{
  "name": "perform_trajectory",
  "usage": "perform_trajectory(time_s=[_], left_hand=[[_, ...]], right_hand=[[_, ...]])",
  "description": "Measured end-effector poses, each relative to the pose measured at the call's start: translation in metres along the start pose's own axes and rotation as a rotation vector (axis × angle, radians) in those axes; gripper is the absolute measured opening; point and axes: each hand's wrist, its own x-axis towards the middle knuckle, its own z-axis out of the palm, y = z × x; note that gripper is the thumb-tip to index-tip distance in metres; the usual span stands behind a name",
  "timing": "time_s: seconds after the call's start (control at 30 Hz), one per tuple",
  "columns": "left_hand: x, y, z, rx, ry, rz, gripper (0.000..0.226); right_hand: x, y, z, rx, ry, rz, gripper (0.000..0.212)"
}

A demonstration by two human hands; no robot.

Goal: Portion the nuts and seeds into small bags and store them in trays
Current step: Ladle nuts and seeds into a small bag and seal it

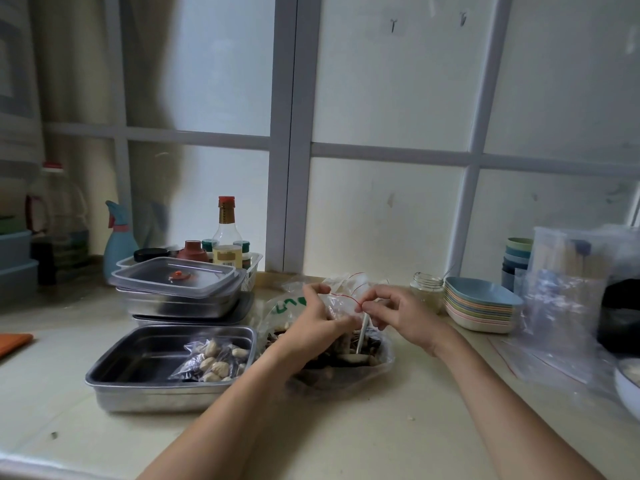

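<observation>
Small bag point(341, 299) between both hands — left hand point(317, 315), right hand point(398, 313).

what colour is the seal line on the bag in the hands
Red. The seal line runs across the top of the clear bag, in the head view.

Filled bag point(213, 362) in tray point(114, 367)

Left hand point(320, 317), right hand point(401, 311) close together, pinching.
</observation>
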Motion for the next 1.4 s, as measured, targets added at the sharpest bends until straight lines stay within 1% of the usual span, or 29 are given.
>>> perform_trajectory(time_s=[0.07, 0.13, 0.2, 0.3, 0.37, 0.43, 0.53, 0.63, 0.8, 0.9, 0.97, 1.03, 1.1, 1.13, 1.17, 1.23, 1.3, 1.33, 1.4], left_hand=[[-0.001, 0.002, 0.000, -0.018, 0.013, -0.017, 0.072], [-0.002, 0.005, 0.000, -0.057, 0.046, -0.053, 0.076], [-0.003, 0.008, -0.001, -0.110, 0.076, -0.067, 0.077], [-0.003, 0.009, -0.001, -0.112, 0.051, -0.070, 0.079], [-0.003, 0.008, 0.000, -0.099, 0.042, -0.067, 0.075], [-0.003, 0.007, -0.001, -0.095, 0.054, -0.074, 0.076], [-0.004, 0.006, -0.001, -0.094, 0.028, -0.069, 0.080], [-0.004, 0.007, -0.001, -0.102, 0.029, -0.078, 0.080], [-0.001, 0.006, -0.002, -0.072, 0.040, -0.097, 0.082], [0.001, 0.004, -0.002, -0.097, 0.059, -0.092, 0.085], [0.001, 0.003, -0.003, -0.113, 0.066, -0.076, 0.083], [0.002, 0.000, -0.003, -0.133, 0.061, -0.043, 0.076], [0.002, -0.001, -0.001, -0.122, 0.067, -0.003, 0.070], [0.001, -0.002, -0.001, -0.105, 0.071, 0.013, 0.067], [0.001, -0.002, -0.001, -0.092, 0.074, 0.018, 0.066], [0.001, -0.002, -0.002, -0.102, 0.080, 0.014, 0.065], [0.001, -0.003, -0.003, -0.105, 0.088, 0.002, 0.067], [0.001, -0.003, -0.003, -0.111, 0.097, -0.002, 0.063], [0.000, -0.001, -0.001, -0.086, 0.121, 0.008, 0.047]], right_hand=[[0.001, 0.001, 0.001, -0.082, 0.011, -0.028, 0.013], [0.002, 0.000, 0.002, -0.104, 0.029, -0.054, 0.016], [0.002, -0.003, 0.002, -0.045, 0.025, -0.065, 0.014], [-0.001, -0.008, 0.003, 0.068, -0.048, -0.061, 0.009], [-0.002, -0.007, 0.003, 0.065, -0.077, -0.043, 0.007], [0.000, -0.003, 0.003, 0.003, -0.070, -0.030, 0.005], [0.003, 0.001, 0.005, -0.144, -0.038, -0.076, 0.016], [0.005, -0.003, 0.008, -0.258, 0.044, -0.157, 0.024], [0.005, -0.004, 0.009, -0.424, 0.164, -0.305, 0.020], [0.007, -0.005, 0.013, -0.457, 0.199, -0.315, 0.018], [0.007, -0.007, 0.018, -0.412, 0.241, -0.248, 0.015], [0.006, -0.009, 0.022, -0.256, 0.251, -0.089, 0.009], [0.005, -0.009, 0.026, -0.138, 0.182, 0.059, 0.027], [0.005, -0.008, 0.028, -0.103, 0.133, 0.094, 0.036], [0.005, -0.007, 0.030, -0.068, 0.097, 0.100, 0.038], [0.005, -0.005, 0.030, 0.015, 0.077, 0.078, 0.026], [0.005, -0.004, 0.028, 0.082, 0.100, 0.064, 0.016], [0.005, -0.004, 0.027, 0.106, 0.111, 0.058, 0.014], [0.006, -0.004, 0.026, 0.130, 0.133, 0.049, 0.013]])
